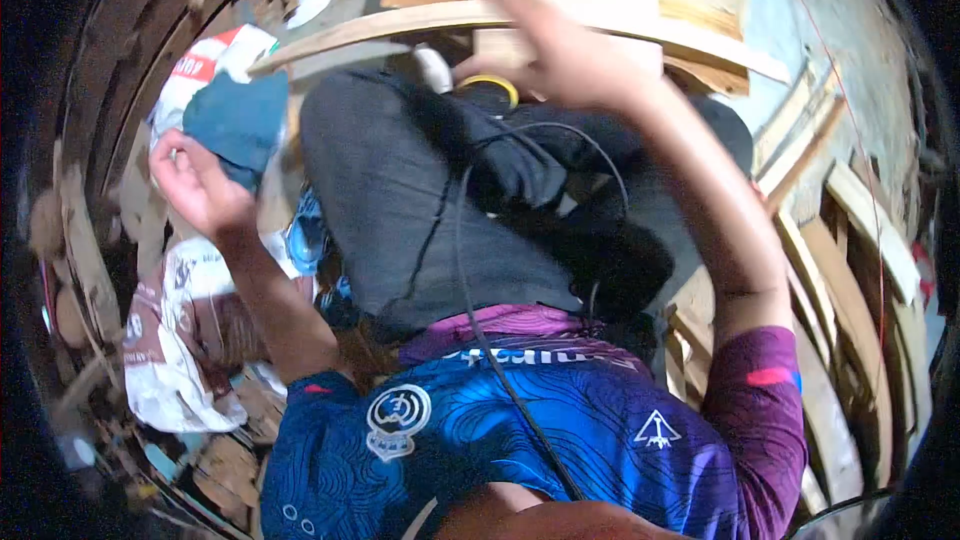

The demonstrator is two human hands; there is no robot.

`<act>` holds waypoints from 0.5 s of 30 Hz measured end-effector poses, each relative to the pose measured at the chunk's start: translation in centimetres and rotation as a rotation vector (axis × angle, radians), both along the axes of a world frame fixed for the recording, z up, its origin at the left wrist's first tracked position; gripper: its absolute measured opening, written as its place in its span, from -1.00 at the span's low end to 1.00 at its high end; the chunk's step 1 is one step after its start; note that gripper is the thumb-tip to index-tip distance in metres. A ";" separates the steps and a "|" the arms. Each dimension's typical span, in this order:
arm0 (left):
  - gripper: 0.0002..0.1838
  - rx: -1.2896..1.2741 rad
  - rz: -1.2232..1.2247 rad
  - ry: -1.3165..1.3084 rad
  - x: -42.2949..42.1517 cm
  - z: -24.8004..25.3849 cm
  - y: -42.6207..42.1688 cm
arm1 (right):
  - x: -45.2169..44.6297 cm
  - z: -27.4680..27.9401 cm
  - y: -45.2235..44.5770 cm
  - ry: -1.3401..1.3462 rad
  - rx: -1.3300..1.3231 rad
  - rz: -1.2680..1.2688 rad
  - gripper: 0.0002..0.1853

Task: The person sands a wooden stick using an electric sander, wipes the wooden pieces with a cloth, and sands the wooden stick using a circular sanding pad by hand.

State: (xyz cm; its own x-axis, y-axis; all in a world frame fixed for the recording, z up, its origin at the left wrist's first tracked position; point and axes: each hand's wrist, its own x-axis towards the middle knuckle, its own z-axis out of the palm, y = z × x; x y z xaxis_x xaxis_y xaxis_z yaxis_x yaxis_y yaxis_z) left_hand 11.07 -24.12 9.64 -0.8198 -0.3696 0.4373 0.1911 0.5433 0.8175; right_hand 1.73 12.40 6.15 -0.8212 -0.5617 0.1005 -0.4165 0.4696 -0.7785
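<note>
While the left hand (207, 188) curls its fingers by a teal sheet (240, 115), any grip unclear, the right hand (572, 58), fingers too blurred to judge, overlaps a wooden strip (400, 22).

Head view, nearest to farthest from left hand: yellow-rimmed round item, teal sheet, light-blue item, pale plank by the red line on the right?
From the left hand:
1. Teal sheet: right at the hand.
2. Light-blue item: beside the left leg.
3. Yellow-rimmed round item: near picture centre, toward the top.
4. Pale plank: far right.
</note>
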 end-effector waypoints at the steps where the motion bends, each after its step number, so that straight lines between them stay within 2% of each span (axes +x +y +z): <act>1: -0.80 -0.159 -0.065 -0.080 0.0 0.7 2.6 | 2.5 3.9 -1.3 -0.066 -0.162 0.100 -0.14; 2: -0.85 -0.101 -0.312 -0.042 -0.2 2.0 7.3 | 3.5 3.1 -2.9 0.263 -0.271 0.143 -0.13; 3: -0.86 -0.119 -0.295 -0.198 0.2 2.7 11.0 | 5.2 4.4 -3.7 0.357 -0.210 0.118 -0.26; 4: -0.83 -0.206 -0.412 -0.303 0.2 3.6 13.6 | 6.4 4.5 -3.8 0.345 -0.111 0.064 -0.49; 6: -0.71 -0.291 -0.544 -0.278 -0.7 3.8 16.3 | 7.2 4.7 -1.5 0.158 0.095 -0.011 -0.73; 8: -0.39 -0.111 -0.720 -0.475 -0.8 4.8 18.5 | 8.1 6.1 3.8 -0.185 -0.038 0.031 -0.86; 9: -0.32 -0.337 -0.828 -0.389 -1.2 5.0 19.3 | 9.2 5.5 5.8 -0.084 -0.175 0.022 -0.87; 10: -0.39 -0.502 -0.904 -0.387 -1.1 4.8 20.5 | 10.4 5.0 7.7 0.021 -0.309 0.017 -0.88; 11: -0.59 -0.517 -1.030 -0.290 -1.2 3.8 21.5 | 11.7 5.8 9.7 -0.057 -0.322 0.041 -0.85; 12: -0.64 -0.508 -1.116 -0.249 -1.2 2.5 22.0 | 13.1 6.4 11.3 -0.109 -0.328 -0.004 -0.85; 13: -0.68 -0.499 -1.195 -0.205 -1.3 1.6 22.5 | 14.5 6.9 12.7 -0.157 -0.336 -0.044 -0.84; 15: -0.64 -0.545 -1.240 -0.356 -1.8 0.8 23.7 | 16.7 7.2 15.7 -0.096 -0.259 -0.090 -0.81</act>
